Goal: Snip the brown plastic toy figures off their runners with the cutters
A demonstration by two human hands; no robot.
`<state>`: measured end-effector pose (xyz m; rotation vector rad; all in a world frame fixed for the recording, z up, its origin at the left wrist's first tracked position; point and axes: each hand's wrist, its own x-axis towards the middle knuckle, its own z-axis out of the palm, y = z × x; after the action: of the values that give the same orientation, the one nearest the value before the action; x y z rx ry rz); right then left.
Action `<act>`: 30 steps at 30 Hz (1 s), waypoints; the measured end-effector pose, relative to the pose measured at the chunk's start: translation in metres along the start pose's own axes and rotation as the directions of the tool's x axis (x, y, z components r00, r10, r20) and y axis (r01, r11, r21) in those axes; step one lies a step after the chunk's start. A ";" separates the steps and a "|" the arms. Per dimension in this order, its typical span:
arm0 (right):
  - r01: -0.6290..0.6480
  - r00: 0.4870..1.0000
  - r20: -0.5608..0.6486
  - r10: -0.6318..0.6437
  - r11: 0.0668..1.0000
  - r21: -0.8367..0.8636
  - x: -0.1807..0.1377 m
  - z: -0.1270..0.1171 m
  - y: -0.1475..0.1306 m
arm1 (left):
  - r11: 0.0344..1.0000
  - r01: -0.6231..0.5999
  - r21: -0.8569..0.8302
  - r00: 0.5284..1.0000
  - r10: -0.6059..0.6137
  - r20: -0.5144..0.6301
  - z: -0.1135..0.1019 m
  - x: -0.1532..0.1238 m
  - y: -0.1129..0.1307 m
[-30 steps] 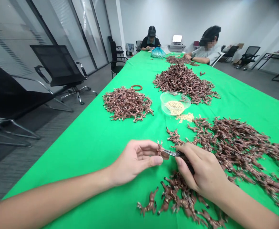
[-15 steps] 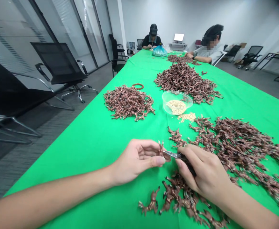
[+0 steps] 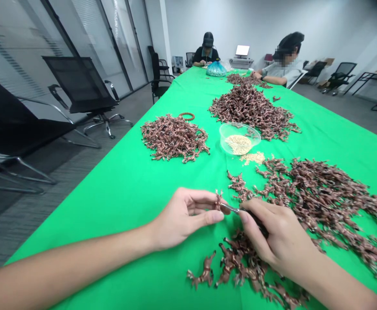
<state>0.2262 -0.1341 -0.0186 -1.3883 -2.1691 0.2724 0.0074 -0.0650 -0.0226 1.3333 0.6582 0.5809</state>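
Between the thumb and fingers of my left hand (image 3: 188,217) a small brown animal figurine (image 3: 218,201) is pinched upright. My right hand (image 3: 277,234) is closed around the dark handle of a pair of pliers, whose slim metal jaws (image 3: 230,208) point left and touch the figurine's side. The fingers cover most of the handle. Below the right hand lies a loose cluster of similar figurines (image 3: 256,275), one single figurine (image 3: 204,271) at its left end. A large spread of them (image 3: 330,193) lies to the right of that hand.
A clear plastic bowl (image 3: 222,144) holds small tan bits, with more bits (image 3: 254,158) spilled beside it. Heaps of figurines (image 3: 175,137) (image 3: 249,110) stand further off, near a brown braided ring (image 3: 187,116). Two people sit at the far end by a blue bag (image 3: 216,69).
The pliers have turned slightly in my right hand, so their jaws look narrower. My right hand has shifted a little to the right; the left hand and figurine stay nearly still.
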 end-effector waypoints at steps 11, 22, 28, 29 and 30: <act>-0.072 0.996 0.057 0.066 0.991 0.115 0.003 -0.002 -0.003 | 1.000 0.004 -0.003 1.000 -0.004 0.013 -0.001 0.000 -0.001; -0.139 0.983 0.143 0.112 0.971 0.193 0.005 -0.011 -0.007 | 1.000 -0.013 0.023 0.999 0.012 0.035 0.000 0.000 0.006; -0.148 0.986 0.109 0.126 0.964 0.219 0.006 -0.013 -0.005 | 0.987 -0.016 -0.160 0.996 0.002 -0.089 0.000 0.002 -0.001; -0.142 0.989 0.081 0.127 0.965 0.222 0.006 -0.013 -0.004 | 0.980 -0.026 -0.195 0.992 0.002 -0.124 0.000 0.003 -0.002; -0.131 0.991 0.048 0.123 0.966 0.222 0.007 -0.013 -0.003 | 0.976 -0.032 -0.216 0.988 -0.001 -0.152 0.000 0.004 -0.003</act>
<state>0.2289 -0.1311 -0.0038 -1.4026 -2.0068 0.5752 0.0101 -0.0631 -0.0254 1.0968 0.6869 0.7508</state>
